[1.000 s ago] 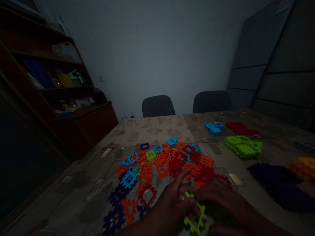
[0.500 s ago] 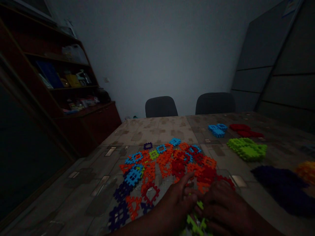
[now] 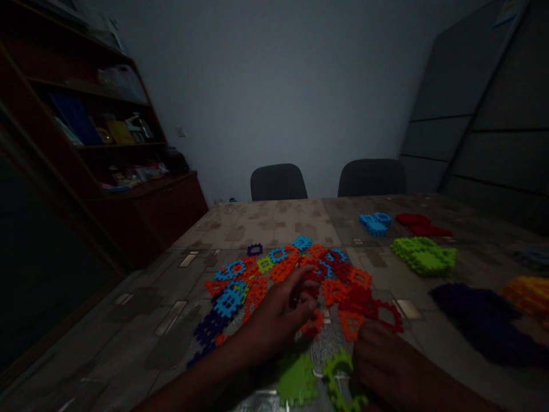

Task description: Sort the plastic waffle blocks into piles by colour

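Note:
My left hand [image 3: 278, 312] reaches into a spread of interlocking plastic lattice pieces, its fingers curled around a dark red piece [image 3: 306, 293]. Whether it grips that piece I cannot tell. My right hand [image 3: 381, 366] lies on the table at the lower right, beside a curved lime-green lattice piece [image 3: 338, 377]. A larger lime-green piece [image 3: 295, 379] lies flat to the left of it, partly behind my left wrist. Orange [image 3: 350, 325], blue [image 3: 229, 301] and dark purple [image 3: 208, 329] pieces surround my hands.
Sorted heaps of blue [image 3: 375, 224], red [image 3: 412, 219], lime-green [image 3: 422, 256], dark purple [image 3: 472, 309] and orange [image 3: 529, 294] pieces lie on the patterned table [image 3: 257, 220]. Two dark chairs [image 3: 278, 182] stand beyond it. A wooden shelf unit [image 3: 86, 114] stands at the left.
My hands have parted from the lime-green pieces they held together. My left hand has moved forward into the pile, and the lime-green pieces now lie on the table.

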`<state>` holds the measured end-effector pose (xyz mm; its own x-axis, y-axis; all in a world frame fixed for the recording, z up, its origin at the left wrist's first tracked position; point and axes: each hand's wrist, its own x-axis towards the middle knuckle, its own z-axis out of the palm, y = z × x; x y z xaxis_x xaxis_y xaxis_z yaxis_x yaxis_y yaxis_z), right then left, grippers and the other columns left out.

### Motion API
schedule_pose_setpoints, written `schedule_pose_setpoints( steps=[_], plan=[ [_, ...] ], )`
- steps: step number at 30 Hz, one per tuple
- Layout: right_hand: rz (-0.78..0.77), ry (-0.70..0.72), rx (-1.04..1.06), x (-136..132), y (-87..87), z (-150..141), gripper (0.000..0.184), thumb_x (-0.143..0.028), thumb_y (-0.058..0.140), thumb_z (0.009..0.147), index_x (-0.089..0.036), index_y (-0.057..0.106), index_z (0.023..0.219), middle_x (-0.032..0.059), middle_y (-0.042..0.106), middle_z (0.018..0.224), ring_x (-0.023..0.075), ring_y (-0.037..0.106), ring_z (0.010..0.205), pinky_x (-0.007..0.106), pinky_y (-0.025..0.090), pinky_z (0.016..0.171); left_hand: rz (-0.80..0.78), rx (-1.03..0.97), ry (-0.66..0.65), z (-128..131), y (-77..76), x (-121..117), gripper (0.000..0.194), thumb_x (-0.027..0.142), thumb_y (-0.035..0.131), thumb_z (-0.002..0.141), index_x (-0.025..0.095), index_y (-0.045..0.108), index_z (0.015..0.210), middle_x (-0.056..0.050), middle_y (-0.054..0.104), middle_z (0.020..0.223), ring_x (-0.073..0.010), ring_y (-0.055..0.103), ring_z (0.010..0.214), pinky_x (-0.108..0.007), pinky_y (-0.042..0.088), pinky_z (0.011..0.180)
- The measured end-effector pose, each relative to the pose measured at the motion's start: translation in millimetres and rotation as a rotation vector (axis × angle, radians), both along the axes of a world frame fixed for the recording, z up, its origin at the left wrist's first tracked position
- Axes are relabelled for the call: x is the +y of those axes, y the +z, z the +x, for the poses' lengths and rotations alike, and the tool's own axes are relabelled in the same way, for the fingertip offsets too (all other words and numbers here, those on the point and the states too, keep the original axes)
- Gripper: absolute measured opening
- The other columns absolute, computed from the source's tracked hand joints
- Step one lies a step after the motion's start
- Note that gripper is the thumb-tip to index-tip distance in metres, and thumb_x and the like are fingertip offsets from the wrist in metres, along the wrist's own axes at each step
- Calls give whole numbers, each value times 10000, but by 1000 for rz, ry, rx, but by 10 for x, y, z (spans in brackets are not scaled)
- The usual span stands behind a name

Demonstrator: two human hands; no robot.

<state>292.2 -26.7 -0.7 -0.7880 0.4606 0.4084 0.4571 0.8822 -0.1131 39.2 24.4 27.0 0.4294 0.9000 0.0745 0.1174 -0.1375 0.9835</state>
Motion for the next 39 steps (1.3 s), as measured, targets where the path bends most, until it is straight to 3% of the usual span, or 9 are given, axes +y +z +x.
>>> schedule_pose_setpoints(
  steps=[4,8,15,23,28,32,35,39],
  plan=[
    [138,-40,86,68,-423,-47,314,-290,640,1018,-251,498,741,-16,594,679,197,535,651,348,398,677,32,7,7,-43,22,21,548,345,667,972,208,532,1485,-149,671,1344,-282,695,1125,-453,575,961],
    [15,-107,58,97,-659,-77,188,-339,751,938,-249,591,976,12,684,907,225,608,812,367,420,762,68,11,21,-58,37,35,510,336,678,988,233,561,1473,-121,691,1333,-258,722,1099,-401,591,935],
    [-58,-102,77,121,-768,-190,423,-235,743,873,-235,587,1267,47,726,1041,269,661,914,416,473,886,73,15,34,-66,40,61,492,339,695,975,225,597,1444,-118,721,1329,-223,738,1031,-352,606,884],
    [-48,-109,56,131,-761,-104,469,-237,705,868,-260,614,1327,74,754,1111,297,692,990,439,513,979,99,50,34,-66,50,58,497,356,683,970,207,609,1438,-136,721,1326,-241,730,1058,-366,605,880],
    [-13,-143,33,143,-871,-64,713,-158,687,820,-266,515,1503,105,748,1251,329,691,1082,480,522,1016,123,102,58,-53,79,47,493,337,674,958,192,630,1427,-124,725,1329,-239,719,1076,-361,583,922],
    [-14,-183,44,171,-1075,-113,662,-175,686,820,-272,560,1463,83,780,1099,324,711,988,498,524,1021,133,126,47,-66,59,58,486,331,666,962,196,633,1428,-116,734,1316,-241,725,1076,-366,570,937],
    [-45,-155,34,181,-1185,-188,609,-230,685,832,-248,575,1431,77,765,1000,305,699,882,465,563,918,132,141,46,-85,35,69,478,338,669,965,205,638,1423,-113,730,1333,-248,724,1089,-371,565,944],
    [-42,-151,33,174,-1086,-203,499,-215,686,810,-223,644,1308,59,747,869,277,689,782,411,587,805,126,160,55,-93,36,82,470,338,668,959,202,647,1408,-110,743,1315,-251,727,1081,-364,568,929]
  ],
)
